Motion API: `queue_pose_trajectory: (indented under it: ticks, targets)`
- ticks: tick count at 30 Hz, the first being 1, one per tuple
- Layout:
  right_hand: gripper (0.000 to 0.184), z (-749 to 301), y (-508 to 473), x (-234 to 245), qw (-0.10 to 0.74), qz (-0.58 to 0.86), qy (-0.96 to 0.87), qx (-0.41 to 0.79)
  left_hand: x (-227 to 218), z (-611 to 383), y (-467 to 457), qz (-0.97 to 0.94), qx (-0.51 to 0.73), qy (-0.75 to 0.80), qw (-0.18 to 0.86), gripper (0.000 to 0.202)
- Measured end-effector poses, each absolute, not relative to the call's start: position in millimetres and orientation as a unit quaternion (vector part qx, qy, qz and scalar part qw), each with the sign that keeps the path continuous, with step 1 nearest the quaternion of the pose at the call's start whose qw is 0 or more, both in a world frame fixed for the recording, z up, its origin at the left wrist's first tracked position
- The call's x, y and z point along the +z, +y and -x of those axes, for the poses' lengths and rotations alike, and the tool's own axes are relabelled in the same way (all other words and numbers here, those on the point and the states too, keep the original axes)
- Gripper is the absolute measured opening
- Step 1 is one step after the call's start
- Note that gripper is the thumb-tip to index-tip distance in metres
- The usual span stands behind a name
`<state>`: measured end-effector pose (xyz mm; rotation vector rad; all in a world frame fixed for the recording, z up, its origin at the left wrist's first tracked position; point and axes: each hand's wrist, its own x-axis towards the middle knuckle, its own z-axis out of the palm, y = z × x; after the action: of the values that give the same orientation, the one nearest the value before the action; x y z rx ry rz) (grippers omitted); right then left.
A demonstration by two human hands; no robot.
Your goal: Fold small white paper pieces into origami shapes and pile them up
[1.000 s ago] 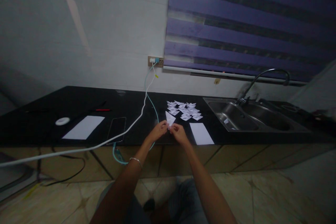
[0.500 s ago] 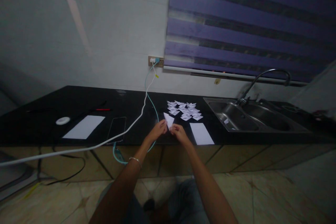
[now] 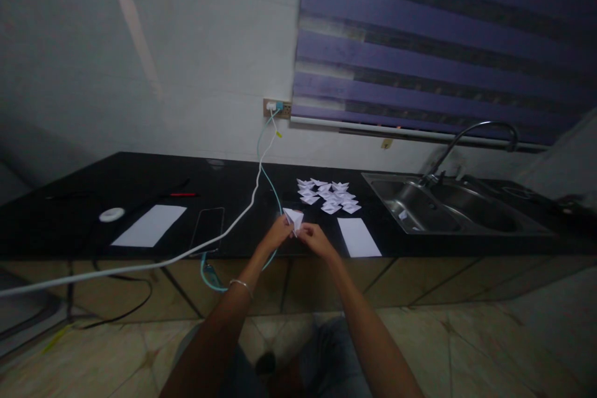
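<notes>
A small piece of folded white paper (image 3: pixel 294 218) is held between both hands above the front part of the black counter. My left hand (image 3: pixel 280 230) pinches its left side, with the fingers closed. On the other side, my right hand (image 3: pixel 312 236) grips the lower right corner between thumb and fingers. Just beyond the hands lies a cluster of several folded paper boats (image 3: pixel 330 195). Right of my right hand rests a flat stack of white paper (image 3: pixel 359 237).
Left on the counter (image 3: pixel 252 199) are a white sheet (image 3: pixel 152 226), a tape roll (image 3: pixel 112 215), a red pen (image 3: pixel 183 194) and a phone (image 3: pixel 208 227). A white cable (image 3: pixel 237 221) runs from the wall socket (image 3: pixel 283 109) across the front edge. A steel sink (image 3: pixel 415 205) is at right.
The folded paper has turned in my fingers and moved slightly left and nearer to me; its shape looks more opened out. Both hands have shifted a little. The other things stay put.
</notes>
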<state>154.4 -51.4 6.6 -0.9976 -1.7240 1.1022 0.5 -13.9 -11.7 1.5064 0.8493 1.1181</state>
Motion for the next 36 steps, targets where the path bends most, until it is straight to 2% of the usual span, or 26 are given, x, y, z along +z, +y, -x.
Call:
queue_pose_trajectory:
  ticks: [6, 11, 15, 20, 24, 36]
  targets:
    - [0.031, -147.5, -50.4, 1.2, 0.468, 0.479, -0.663, 0.336, -12.5, -0.9, -14.8, -0.632, 0.468, 0.391, 0.478, 0.040]
    - [0.022, -150.2, -47.7, 1.6, 0.523, 0.491, -0.642, 0.270, -14.0, -3.1, -16.7, -0.649, 0.440, 0.374, 0.496, 0.039]
    - [0.030, -155.2, -45.1, 0.4, 0.559, 0.462, -0.623, 0.294, -13.1, -3.3, -18.8, -0.648, 0.434, 0.365, 0.509, 0.041]
    - [0.018, -161.8, -42.0, -3.8, 0.588, 0.419, -0.625, 0.296, -6.8, -3.9, -21.6, -0.659, 0.432, 0.342, 0.512, 0.042]
    - [0.019, -165.7, -39.7, -8.4, 0.607, 0.423, -0.608, 0.290, -4.3, -6.3, -21.7, -0.641, 0.439, 0.341, 0.530, 0.046]
    - [0.021, -165.6, -41.7, -4.7, 0.594, 0.418, -0.621, 0.295, -3.4, -9.4, -16.4, -0.603, 0.434, 0.319, 0.588, 0.046]
